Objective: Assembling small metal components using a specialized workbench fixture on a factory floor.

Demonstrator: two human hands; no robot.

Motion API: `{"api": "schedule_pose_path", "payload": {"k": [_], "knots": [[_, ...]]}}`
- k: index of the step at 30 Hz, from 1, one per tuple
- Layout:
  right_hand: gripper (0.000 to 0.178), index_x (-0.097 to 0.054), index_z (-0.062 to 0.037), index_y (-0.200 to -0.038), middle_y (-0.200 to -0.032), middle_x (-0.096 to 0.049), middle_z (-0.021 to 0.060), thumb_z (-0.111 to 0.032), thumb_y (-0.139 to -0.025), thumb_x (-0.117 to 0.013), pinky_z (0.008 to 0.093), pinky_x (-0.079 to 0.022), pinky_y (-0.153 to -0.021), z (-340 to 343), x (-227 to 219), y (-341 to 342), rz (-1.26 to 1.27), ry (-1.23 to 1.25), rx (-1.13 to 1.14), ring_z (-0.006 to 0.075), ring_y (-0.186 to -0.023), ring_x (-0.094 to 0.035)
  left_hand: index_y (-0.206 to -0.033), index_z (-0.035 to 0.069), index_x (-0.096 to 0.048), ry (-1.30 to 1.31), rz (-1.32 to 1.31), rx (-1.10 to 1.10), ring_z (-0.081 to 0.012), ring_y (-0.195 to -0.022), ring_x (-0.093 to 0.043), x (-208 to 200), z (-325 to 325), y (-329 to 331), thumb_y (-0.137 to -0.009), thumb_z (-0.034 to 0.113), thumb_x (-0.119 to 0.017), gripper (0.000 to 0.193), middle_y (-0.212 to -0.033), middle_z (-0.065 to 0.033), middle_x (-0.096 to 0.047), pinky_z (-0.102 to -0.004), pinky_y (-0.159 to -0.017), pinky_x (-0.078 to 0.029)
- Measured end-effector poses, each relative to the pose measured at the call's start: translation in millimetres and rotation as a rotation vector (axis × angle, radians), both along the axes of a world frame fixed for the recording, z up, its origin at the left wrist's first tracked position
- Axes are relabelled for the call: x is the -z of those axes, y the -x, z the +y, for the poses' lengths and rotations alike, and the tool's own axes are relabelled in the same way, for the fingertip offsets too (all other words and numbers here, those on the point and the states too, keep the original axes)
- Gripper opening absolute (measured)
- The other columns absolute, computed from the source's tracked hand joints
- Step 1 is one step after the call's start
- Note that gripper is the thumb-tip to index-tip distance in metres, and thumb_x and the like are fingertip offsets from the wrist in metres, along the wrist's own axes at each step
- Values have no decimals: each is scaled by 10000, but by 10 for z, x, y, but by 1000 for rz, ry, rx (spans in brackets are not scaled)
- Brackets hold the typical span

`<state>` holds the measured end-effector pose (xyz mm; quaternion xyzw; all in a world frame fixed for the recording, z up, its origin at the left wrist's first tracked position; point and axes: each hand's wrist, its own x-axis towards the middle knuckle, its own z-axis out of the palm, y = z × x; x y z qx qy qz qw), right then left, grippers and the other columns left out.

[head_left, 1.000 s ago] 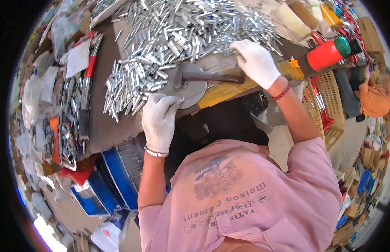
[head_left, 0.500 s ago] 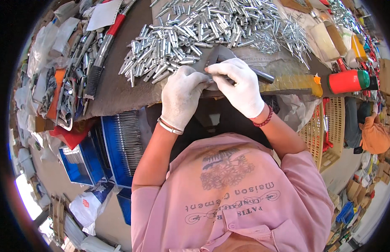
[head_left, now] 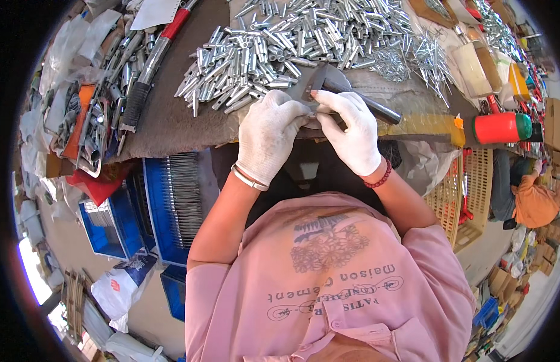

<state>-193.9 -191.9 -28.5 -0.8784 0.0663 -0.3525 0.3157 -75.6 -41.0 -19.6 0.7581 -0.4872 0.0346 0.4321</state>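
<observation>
My left hand point(head_left: 270, 137), in a white glove, is closed in a pinch at the near edge of the bench. My right hand point(head_left: 351, 134), also gloved, has its fingers curled with the thumb against the left fingertips. Whatever small piece they hold between them is hidden by the fingers. Just beyond them lies a flat grey metal plate point(head_left: 317, 77). A dark round metal bar point(head_left: 383, 112) lies past the right hand's knuckles, partly covered by it. A heap of silvery metal sleeves point(head_left: 250, 66) spreads on the bench beyond both hands.
Thin metal pins point(head_left: 434, 63) lie right of the heap. A red-and-green cylinder point(head_left: 502, 128) stands at the bench's right. A red-and-black handled tool point(head_left: 148, 72) lies left. Below are blue crates point(head_left: 161, 244) with rods and a yellow basket point(head_left: 482, 199). Another person point(head_left: 536, 196) is far right.
Both hands have shifted slightly right but stay together at the fingertips. More of the dark bar's far end shows beyond my right hand. The whole view has moved a little.
</observation>
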Motion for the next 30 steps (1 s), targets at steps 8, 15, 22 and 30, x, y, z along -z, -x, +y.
{"api": "schedule_pose_path", "payload": {"k": [8,15,22,30], "knots": [[485,-716,-99,-1240,-880,-711,40,100,-797,-728,359,-545,-786,-39,-65,29,22,52,-48,243,-847,-672,-919,141,-741,-21,12,-2,-325,-873,-653,-1,8,15,-821,119,-788,111,-903,-78,-626,-433,-745,-530],[495,-714,-110,-1252,-908,-714,52,91,-800,-730,376,-552,-813,-79,-114,3,38,97,-82,265,-866,-672,-916,143,-738,3,-24,14,-325,-874,-653,24,0,-1,-826,108,-780,105,-901,-75,-621,-434,-743,-529],[501,-706,-117,-1273,-947,-729,54,84,-814,-719,387,-557,-850,-79,-129,-9,81,124,-101,277,-908,-687,-936,146,-750,10,-2,1,-330,-879,-657,62,21,2,-825,101,-781,124,-917,-76,-634,-437,-741,-534],[502,-697,-141,-1293,-985,-732,69,58,-833,-713,397,-565,-861,-111,-125,-15,107,183,-107,283,-933,-694,-924,152,-751,1,-20,-6,-328,-867,-657,64,-7,5,-820,110,-787,118,-893,-78,-630,-433,-734,-537]]}}
